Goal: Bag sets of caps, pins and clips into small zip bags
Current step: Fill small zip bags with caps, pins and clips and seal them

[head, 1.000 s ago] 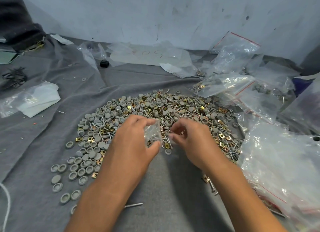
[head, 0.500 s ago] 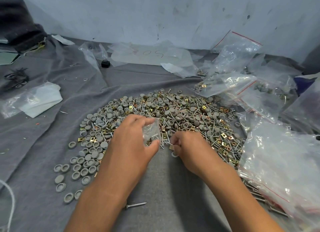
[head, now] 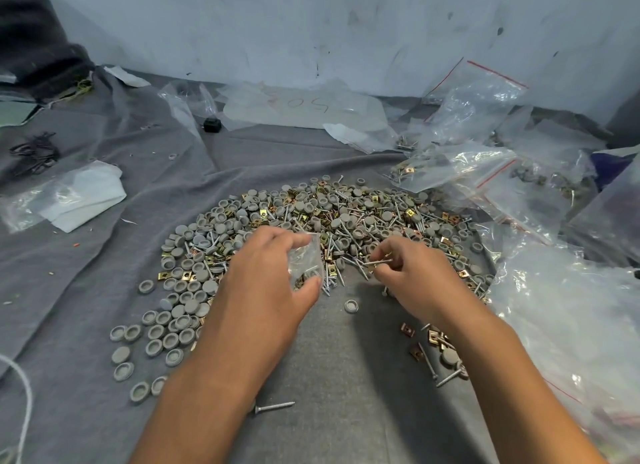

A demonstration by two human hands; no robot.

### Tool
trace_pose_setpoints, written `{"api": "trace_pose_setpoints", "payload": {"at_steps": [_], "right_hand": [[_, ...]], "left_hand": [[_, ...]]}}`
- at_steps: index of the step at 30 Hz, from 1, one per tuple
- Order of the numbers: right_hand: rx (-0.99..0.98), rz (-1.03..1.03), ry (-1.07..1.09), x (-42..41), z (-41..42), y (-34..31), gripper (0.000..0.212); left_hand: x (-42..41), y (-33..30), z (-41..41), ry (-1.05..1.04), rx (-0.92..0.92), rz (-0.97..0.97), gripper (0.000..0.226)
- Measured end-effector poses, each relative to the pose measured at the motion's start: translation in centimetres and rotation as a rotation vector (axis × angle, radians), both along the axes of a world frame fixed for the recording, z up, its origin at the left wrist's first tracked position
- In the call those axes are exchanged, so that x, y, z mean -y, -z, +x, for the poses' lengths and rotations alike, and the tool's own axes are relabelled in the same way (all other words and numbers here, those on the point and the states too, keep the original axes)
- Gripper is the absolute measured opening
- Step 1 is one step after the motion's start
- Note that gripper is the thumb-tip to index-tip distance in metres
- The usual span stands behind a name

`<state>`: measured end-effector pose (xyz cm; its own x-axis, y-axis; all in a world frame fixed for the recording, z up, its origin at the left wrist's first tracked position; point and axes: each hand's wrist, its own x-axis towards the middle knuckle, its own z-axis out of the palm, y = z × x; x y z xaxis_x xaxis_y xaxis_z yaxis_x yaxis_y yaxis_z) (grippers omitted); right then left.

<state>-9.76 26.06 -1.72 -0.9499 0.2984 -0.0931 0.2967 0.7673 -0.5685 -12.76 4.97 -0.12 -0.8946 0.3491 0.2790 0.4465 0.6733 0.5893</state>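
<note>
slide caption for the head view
Left hand holds a small zip bag while right hand pinches a pin above the pile.

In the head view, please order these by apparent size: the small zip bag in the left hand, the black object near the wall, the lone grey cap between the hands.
1. small zip bag
2. black object
3. lone grey cap

The black object lies farther away, so its true size is unsure.

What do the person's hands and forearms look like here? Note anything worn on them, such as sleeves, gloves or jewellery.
Both the left hand and the right hand are bare: no gloves, rings, watch or bracelet visible. The forearms are uncovered down to the frame's bottom edge, with no sleeve in view.
</note>
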Motion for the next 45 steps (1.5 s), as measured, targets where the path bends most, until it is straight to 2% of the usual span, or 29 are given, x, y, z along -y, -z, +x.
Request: {"api": "trace_pose_setpoints", "payload": {"at_steps": [6, 9, 16, 23, 27, 29, 32, 39, 45], "right_hand": [[-0.060, 0.031, -0.026, 0.4, -0.3, -0.1, 0.003], [-0.055, 0.069, 0.019, 0.4, -0.4, 0.1, 0.010], [0.153, 0.158, -0.025, -0.5, 0.0, 0.9, 0.015], [0.020, 0.167, 0.000, -0.9, 0.2, 0.2, 0.006], [0.143, 0.250, 0.057, -1.5, 1.3, 0.5, 0.039], [0.113, 0.327, 0.121, -1.9, 2.0, 0.7, 0.041], [0.016, 0.264, 0.143, -2.3, 1.9, 0.5, 0.039], [-0.172, 0.148, -0.135, 1.2, -1.2, 1.4, 0.014], [-0.125, 0.270, -0.216, 2.7, -2.4, 2.5, 0.023]], "left_hand": [[0.0, 0.0, 0.0, 0.000, -0.006, -0.002, 0.055], [-0.1, 0.1, -0.1, 0.001, -0.011, -0.006, 0.055], [0.1, 0.3, -0.1, 0.009, -0.029, -0.006, 0.055], [0.0, 0.3, 0.0, 0.004, -0.021, -0.008, 0.054], [0.1, 0.2, 0.0, 0.004, -0.016, 0.003, 0.055], [0.2, 0.2, -0.1, 0.005, -0.016, 0.001, 0.055], [0.1, 0.3, -0.2, 0.005, -0.024, -0.006, 0.054], [-0.4, 0.3, -0.1, 0.021, -0.033, 0.011, 0.052], [-0.4, 0.2, -0.1, 0.020, -0.033, 0.023, 0.052]]}}
